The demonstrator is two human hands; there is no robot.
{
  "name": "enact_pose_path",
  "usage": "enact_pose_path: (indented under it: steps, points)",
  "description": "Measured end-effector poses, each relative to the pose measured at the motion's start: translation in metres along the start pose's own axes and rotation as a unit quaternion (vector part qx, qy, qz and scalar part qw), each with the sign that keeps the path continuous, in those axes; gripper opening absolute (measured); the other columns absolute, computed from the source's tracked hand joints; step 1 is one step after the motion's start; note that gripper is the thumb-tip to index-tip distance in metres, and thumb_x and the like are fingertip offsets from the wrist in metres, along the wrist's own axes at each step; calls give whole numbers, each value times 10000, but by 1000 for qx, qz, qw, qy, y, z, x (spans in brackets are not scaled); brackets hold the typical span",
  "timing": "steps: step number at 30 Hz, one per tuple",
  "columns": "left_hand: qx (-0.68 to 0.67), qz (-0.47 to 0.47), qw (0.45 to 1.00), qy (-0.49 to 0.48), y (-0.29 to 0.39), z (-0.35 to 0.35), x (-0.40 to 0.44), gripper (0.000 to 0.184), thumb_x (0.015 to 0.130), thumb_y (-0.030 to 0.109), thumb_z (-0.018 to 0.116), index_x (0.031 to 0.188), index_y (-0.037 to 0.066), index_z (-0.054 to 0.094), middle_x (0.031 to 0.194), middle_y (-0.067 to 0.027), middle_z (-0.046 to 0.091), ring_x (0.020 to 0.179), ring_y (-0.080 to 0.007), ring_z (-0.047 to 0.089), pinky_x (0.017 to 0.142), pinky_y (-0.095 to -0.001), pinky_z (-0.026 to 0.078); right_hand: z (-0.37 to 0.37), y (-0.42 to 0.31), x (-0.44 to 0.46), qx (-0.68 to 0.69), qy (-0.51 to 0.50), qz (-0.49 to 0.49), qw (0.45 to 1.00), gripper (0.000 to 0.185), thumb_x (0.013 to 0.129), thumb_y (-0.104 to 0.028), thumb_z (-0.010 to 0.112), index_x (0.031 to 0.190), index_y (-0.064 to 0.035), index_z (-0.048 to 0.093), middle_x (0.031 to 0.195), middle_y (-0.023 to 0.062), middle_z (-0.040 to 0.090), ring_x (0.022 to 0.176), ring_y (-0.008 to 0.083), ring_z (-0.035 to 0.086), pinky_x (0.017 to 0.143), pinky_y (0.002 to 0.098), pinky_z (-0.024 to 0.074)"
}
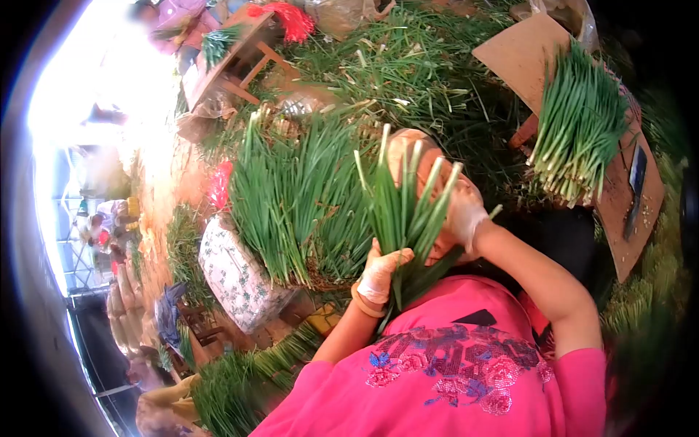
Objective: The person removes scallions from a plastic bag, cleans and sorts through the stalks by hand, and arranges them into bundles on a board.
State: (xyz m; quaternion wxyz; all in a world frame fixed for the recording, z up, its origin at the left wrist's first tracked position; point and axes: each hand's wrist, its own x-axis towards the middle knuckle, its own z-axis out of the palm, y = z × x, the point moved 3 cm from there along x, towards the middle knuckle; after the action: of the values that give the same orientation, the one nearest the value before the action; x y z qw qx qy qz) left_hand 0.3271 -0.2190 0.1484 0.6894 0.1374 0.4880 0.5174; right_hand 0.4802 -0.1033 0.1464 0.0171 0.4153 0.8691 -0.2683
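Observation:
A loose bunch of garlic chives [393, 211], pale ends up, stands tilted in front of my chest. My left hand [382, 273], gloved and with a band at the wrist, is closed around its lower, leafy part. Beside the pale ends is my right hand [464, 211], also gloved, its fingers curled in at the stalks; the fingertips are partly hidden. One pale stalk end sticks out by the right wrist. Left of my hands lies a large heap of garlic chives [298, 197], against a flowered white cushion [237, 273].
At right, a neat bundle of chives [580, 124] rests on a wooden board [520, 54], with a dark-bladed knife [636, 186] near it. Loose greens [408, 58] cover the ground ahead. A small wooden table [226, 58] and red plastic strings [291, 20] are farther off, near another person [178, 22].

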Motion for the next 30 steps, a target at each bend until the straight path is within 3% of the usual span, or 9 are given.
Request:
enact_pose_path:
  steps: [4,6,8,12,13,14,20,25,30]
  points:
    - [-25,6,1000,2,22,14,-5,359,737,64,552,1084,-27,536,902,-96,617,743,-188,605,694,-288,510,-31,-1,-59,-21,-288,-63,955,488,770,-387,608,1136,-66,586,1172,195,532,1097,316,519,960,383,401]
    - [-7,4,1000,-2,26,12,-8,345,744,89,549,1072,-18,540,901,-94,615,750,-191,607,691,-291,510,-77,31,-72,307,-84,-17,948,372,784,-312,614,1044,-45,623,1110,144,587,1046,288,554,916,345,433]
    - [-8,10,1000,17,21,5,-9,328,749,104,544,1055,-14,543,887,-95,614,741,-195,606,690,-290,508,-99,66,-86,163,151,66,973,314,799,-296,595,1003,-62,643,1002,123,624,958,245,595,833,343,466]
    - [-30,11,999,36,22,10,-10,322,736,70,573,1045,-21,565,853,-78,624,719,-165,606,661,-280,510,-21,133,-115,214,-82,116,966,355,816,-210,579,1135,-54,587,941,126,647,756,238,636,669,301,506]
    - [-10,1,1000,11,24,11,-10,321,737,81,568,1041,-21,562,856,-79,621,721,-166,606,673,-282,512,-4,116,-119,460,-87,327,821,369,849,-219,549,1184,-62,562,861,114,646,675,163,622,587,255,478]
    - [-19,-1,1000,-6,25,17,-9,323,738,85,567,1043,-23,559,860,-79,621,721,-167,606,677,-282,512,-4,99,-117,448,-109,349,816,385,871,-207,531,1209,-23,534,810,81,624,591,126,570,538,235,437]
    - [4,-7,999,-32,16,38,-6,388,742,50,553,1123,-20,530,977,-101,612,848,-198,604,779,-305,490,15,66,-66,740,108,192,635,134,873,-153,570,961,-56,596,815,-17,593,653,53,532,578,182,422]
    - [203,166,963,-62,7,65,-12,611,656,-40,700,1206,14,439,982,-47,604,838,-129,578,756,-254,476,-29,18,-42,771,139,112,611,152,849,-63,572,997,-47,607,845,-17,603,684,68,550,618,197,449]
    - [54,-88,989,-108,4,44,-9,455,690,-37,636,1119,-3,489,850,-86,590,675,-175,589,668,-302,512,-17,30,-34,743,117,86,654,177,866,-122,572,1018,-34,593,827,-1,599,674,75,556,616,209,460]
